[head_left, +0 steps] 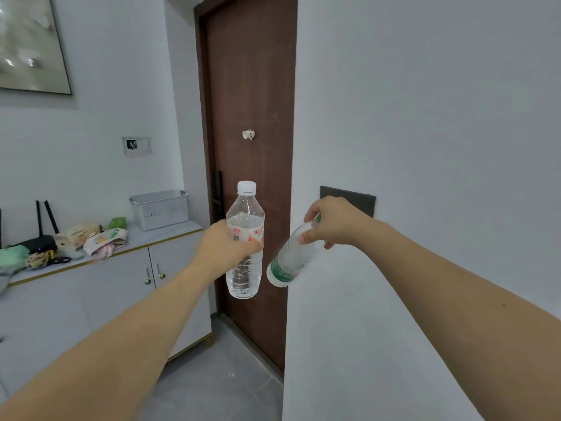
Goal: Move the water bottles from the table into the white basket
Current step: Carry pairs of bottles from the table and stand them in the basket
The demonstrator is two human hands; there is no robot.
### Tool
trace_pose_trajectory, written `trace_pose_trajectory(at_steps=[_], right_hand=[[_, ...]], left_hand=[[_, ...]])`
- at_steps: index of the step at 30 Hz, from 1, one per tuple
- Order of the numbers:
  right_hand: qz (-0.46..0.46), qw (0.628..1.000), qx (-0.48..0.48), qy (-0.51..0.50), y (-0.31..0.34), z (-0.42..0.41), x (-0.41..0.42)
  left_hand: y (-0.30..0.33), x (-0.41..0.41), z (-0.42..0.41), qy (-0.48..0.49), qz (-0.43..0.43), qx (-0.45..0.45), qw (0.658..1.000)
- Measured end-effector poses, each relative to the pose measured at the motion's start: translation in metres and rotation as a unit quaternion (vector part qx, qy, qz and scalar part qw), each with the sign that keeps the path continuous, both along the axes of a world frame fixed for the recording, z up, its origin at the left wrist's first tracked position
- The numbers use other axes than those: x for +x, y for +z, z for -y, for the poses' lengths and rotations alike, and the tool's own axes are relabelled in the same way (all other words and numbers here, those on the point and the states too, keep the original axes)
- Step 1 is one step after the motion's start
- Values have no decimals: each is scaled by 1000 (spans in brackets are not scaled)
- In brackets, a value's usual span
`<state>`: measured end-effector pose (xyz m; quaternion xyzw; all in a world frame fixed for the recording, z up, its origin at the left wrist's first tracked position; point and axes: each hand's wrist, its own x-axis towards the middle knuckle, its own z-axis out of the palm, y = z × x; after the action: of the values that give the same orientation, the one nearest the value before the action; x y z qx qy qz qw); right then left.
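Left hand: the left hand is wrapped round the middle of the red-labelled water bottle, fingers curled over the label, bottle upright and held in the air in front of the door.
Right hand: the right hand grasps the green-labelled water bottle at its neck end, the cap mostly hidden in the palm; the bottle hangs tilted, base down and toward the left.
Gap between bottles: the two bases are near each other but apart.
White basket: the white basket stands on the far right end of the cabinet top, close to its right edge, just beside the door frame; open mouth up, well apart from both bottles.
Open room: grey tiled floor lies free between cabinet and white wall corner; the air between hands and basket is unobstructed.
Materials: both bottles are clear ribbed plastic, the left one with a white screw cap; the basket is rigid, rectangular, with rows of small holes in its side and a rolled rim.
Cabinet: pale doors, brass-coloured knobs and edge strip, short gold leg.
Countertop clutter: crumpled cloths and a black router with two antennas sit left of the basket.
Door: dark brown wood-grain door, a white hook on it.
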<state>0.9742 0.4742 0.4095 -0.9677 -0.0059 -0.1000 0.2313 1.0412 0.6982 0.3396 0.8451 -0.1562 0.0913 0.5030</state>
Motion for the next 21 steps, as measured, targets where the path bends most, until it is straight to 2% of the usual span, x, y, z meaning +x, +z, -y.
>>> trace_pose_trajectory(at_steps=[11,21], right_hand=[[24,1000,15,-11,12,-109,191],[18,1000,-10,6,2,-127,377]], left_hand=[[13,183,-115,-12,11,-4,1000],[2,359,-134,13,17,-27,999]])
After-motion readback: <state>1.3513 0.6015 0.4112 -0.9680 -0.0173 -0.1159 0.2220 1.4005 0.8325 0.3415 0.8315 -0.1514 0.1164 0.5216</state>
